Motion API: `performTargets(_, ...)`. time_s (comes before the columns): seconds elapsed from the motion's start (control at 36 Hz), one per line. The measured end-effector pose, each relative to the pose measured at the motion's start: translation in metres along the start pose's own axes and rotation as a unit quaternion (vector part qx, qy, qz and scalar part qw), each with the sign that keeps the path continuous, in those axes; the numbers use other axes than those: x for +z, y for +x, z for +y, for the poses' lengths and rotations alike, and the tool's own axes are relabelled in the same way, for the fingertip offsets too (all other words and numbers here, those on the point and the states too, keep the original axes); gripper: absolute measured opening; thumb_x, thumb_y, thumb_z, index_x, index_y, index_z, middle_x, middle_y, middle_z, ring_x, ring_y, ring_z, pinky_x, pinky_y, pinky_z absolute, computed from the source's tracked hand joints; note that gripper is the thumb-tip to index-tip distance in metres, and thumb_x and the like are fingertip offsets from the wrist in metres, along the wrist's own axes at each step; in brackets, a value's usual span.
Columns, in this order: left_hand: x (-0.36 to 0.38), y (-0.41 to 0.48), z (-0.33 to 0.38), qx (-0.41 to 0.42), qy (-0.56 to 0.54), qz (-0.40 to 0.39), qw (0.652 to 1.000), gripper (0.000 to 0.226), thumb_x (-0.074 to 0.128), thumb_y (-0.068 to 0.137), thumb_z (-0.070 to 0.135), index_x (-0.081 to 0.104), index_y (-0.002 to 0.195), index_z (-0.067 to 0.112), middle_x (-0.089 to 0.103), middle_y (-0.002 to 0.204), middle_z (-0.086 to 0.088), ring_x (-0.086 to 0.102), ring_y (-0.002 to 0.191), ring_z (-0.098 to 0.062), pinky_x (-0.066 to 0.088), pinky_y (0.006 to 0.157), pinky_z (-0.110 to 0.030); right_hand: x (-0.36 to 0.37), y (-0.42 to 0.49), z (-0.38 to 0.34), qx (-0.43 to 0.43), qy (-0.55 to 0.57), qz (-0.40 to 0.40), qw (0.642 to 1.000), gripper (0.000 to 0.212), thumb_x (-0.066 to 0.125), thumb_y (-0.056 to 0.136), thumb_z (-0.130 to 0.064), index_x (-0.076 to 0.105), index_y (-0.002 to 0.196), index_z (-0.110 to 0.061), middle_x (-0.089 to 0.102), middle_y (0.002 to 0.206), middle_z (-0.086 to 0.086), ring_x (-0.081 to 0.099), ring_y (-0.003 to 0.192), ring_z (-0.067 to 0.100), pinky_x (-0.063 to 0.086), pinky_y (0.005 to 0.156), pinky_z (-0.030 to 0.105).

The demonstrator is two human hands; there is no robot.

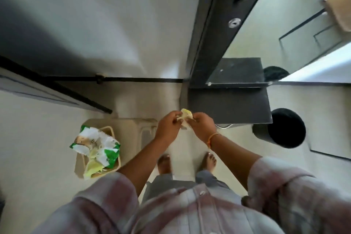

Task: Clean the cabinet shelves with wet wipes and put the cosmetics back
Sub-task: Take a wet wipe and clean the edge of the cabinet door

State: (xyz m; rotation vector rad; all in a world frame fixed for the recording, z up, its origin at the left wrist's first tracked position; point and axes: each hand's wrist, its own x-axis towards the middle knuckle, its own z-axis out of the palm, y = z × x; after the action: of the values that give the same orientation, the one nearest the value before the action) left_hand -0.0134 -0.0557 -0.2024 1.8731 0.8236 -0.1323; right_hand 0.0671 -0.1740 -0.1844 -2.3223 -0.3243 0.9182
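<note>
A small pale-yellow wet wipe (185,115) is pinched between both hands in front of me, above the floor. My left hand (168,127) grips its left side and my right hand (202,127), with a thin bangle at the wrist, grips its right side. A green-and-white wet-wipe pack (95,144) lies torn open on a cream stool (131,129) to my lower left, with yellowish wipes spilling from it. The dark cabinet shelf (229,106) juts out just beyond my right hand, below a mirror door (266,30). No cosmetics are visible.
A black round bin (284,129) stands on the floor to the right of the shelf. A white wall with a black skirting line (133,79) runs ahead. A door edge (47,89) angles in from the left. My bare feet (165,163) stand on pale tiles.
</note>
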Motion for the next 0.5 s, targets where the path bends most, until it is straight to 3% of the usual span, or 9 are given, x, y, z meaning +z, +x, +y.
performTargets(0.08, 0.044, 0.007, 0.030, 0.012, 0.063, -0.032, 0.997, 0.031, 0.058, 0.093, 0.015, 0.059, 0.124, 0.019, 0.065, 0.116, 0.001, 0.061, 0.104, -0.014, 0.045, 0.084, -0.020, -0.039, -0.005, 0.048, 0.043, -0.011, 0.084, 0.996, 0.026, 0.055, 0.096, -0.034, 0.073, 0.089, -0.016, 0.066, 0.077, -0.001, 0.060, 0.073, 0.017, 0.046, 0.064, 0.028)
performTargets(0.17, 0.087, 0.020, 0.055, 0.046, 0.159, -0.099, 0.981, 0.047, 0.060, 0.093, 0.020, 0.047, 0.138, 0.021, 0.050, 0.140, -0.003, 0.049, 0.127, -0.019, 0.042, 0.102, -0.030, -0.081, -0.012, 0.102, 0.094, -0.027, 0.172, 0.980, 0.016, 0.053, 0.097, -0.029, 0.059, 0.109, -0.022, 0.062, 0.090, -0.003, 0.056, 0.078, 0.015, 0.046, 0.071, 0.029)
performTargets(0.22, 0.113, 0.029, 0.070, 0.059, 0.222, -0.140, 0.963, 0.057, 0.060, 0.093, 0.020, 0.039, 0.145, 0.023, 0.034, 0.152, -0.002, 0.036, 0.138, -0.021, 0.035, 0.112, -0.037, -0.109, -0.013, 0.136, 0.106, -0.061, 0.217, 0.968, 0.010, 0.051, 0.097, -0.026, 0.054, 0.107, -0.024, 0.060, 0.089, -0.002, 0.057, 0.077, 0.018, 0.048, 0.068, 0.031)
performTargets(0.28, 0.137, 0.041, 0.080, 0.078, 0.269, -0.167, 0.945, 0.063, 0.061, 0.092, 0.017, 0.033, 0.148, 0.025, 0.024, 0.157, -0.002, 0.026, 0.143, -0.022, 0.028, 0.116, -0.038, -0.135, -0.009, 0.168, 0.111, -0.111, 0.255, 0.954, 0.012, 0.051, 0.095, -0.020, 0.061, 0.100, -0.024, 0.062, 0.090, 0.001, 0.060, 0.080, 0.022, 0.052, 0.067, 0.032)
performTargets(0.39, 0.178, 0.068, 0.090, 0.094, 0.367, -0.186, 0.907, 0.072, 0.060, 0.092, 0.013, 0.022, 0.151, 0.028, 0.006, 0.161, -0.003, 0.007, 0.148, -0.028, 0.024, 0.117, -0.045, -0.174, 0.004, 0.221, 0.114, -0.187, 0.272, 0.937, 0.026, 0.056, 0.089, -0.008, 0.072, 0.105, -0.020, 0.066, 0.108, 0.002, 0.063, 0.097, 0.025, 0.056, 0.077, 0.035)
performTargets(0.5, 0.199, 0.091, 0.094, 0.071, 0.457, -0.184, 0.868, 0.081, 0.061, 0.091, 0.011, 0.013, 0.152, 0.034, -0.002, 0.161, -0.003, -0.001, 0.147, -0.034, 0.030, 0.113, -0.052, -0.182, 0.020, 0.246, 0.151, -0.179, 0.261, 0.937, 0.029, 0.049, 0.089, 0.004, 0.066, 0.111, -0.005, 0.058, 0.116, 0.011, 0.055, 0.101, 0.029, 0.054, 0.078, 0.038)
